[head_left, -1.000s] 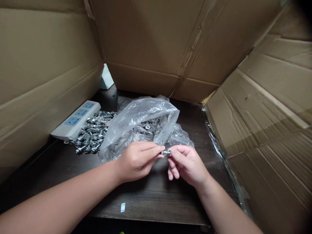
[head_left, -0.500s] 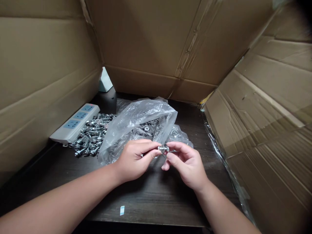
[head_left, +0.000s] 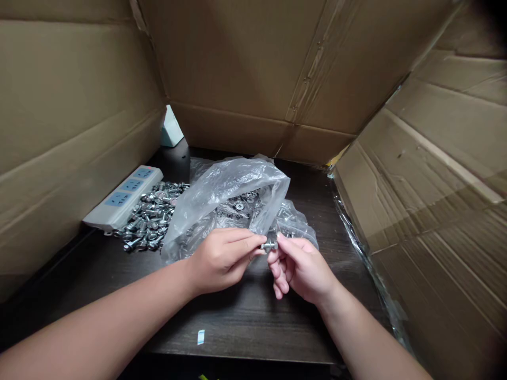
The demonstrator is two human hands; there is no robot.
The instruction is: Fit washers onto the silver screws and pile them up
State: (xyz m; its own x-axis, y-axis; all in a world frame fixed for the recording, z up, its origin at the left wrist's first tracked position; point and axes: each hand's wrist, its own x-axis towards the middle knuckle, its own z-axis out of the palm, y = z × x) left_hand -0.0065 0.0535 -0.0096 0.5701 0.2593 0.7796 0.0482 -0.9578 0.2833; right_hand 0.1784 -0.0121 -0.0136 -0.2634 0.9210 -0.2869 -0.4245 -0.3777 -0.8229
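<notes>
A small silvery bolt (head_left: 270, 246) lies level between my two hands, above the front part of the dark table. My left hand (head_left: 225, 258) pinches its left end, where a nut or washer may sit; the fingertips hide the detail. The bolt's right end is gripped between thumb and fingers of my right hand (head_left: 303, 266), whose lower fingers curl underneath. Just behind the hands, a clear plastic bag (head_left: 225, 177) gapes open, showing washers (head_left: 240, 206) inside. Bolts (head_left: 285, 214) show through more clear plastic to its right.
A heap of bolts (head_left: 152, 219) lies left of the bag, against a white power strip (head_left: 122, 192). Cardboard walls (head_left: 443, 174) enclose the table (head_left: 253, 327) on the left, back and right. Near the front edge is a small blue-white sticker (head_left: 201, 337). A white object (head_left: 171, 128) stands at back left.
Both hands still hold the bolt, which has shifted slightly right and down. My right thumb has rolled up over its right end, and the fingers beneath have curled lower.
</notes>
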